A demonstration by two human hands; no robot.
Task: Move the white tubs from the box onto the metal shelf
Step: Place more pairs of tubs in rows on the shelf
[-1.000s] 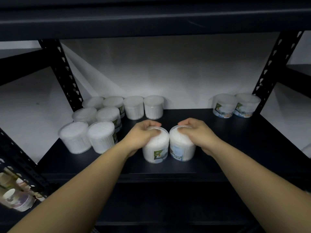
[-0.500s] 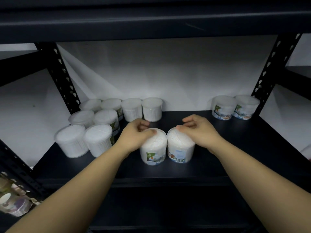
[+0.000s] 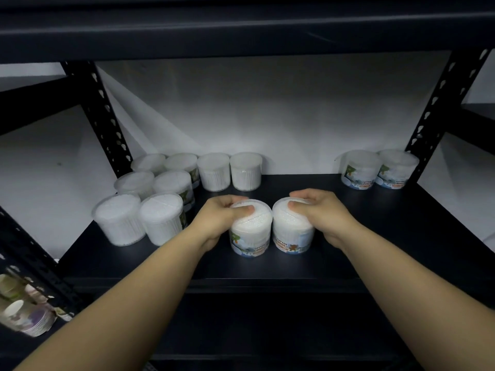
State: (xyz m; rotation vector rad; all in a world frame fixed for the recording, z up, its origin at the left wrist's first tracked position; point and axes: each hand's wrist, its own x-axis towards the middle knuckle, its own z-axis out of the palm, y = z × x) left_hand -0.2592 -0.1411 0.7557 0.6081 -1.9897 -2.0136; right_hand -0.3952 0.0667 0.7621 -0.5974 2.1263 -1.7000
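Note:
Two white tubs of cotton buds stand side by side at the front middle of the dark metal shelf point(image 3: 375, 236). My left hand point(image 3: 217, 218) grips the left tub point(image 3: 250, 236) from its left side, thumb curled over the lid. My right hand point(image 3: 324, 212) grips the right tub point(image 3: 292, 234) from its right side in the same way. Both tubs touch each other and rest on the shelf. The box is out of view.
Several more white tubs point(image 3: 160, 194) cluster at the shelf's back left, and two labelled tubs point(image 3: 377, 170) stand at the back right. Black perforated uprights point(image 3: 104, 116) flank the shelf, with an upper shelf board point(image 3: 241, 25) overhead. Stacked cups point(image 3: 26, 314) lie lower left.
Both hands have kept hold of the two tubs and stayed at the front middle of the shelf, with thumbs pressed further over the lids. The tubs have turned slightly, showing their labels.

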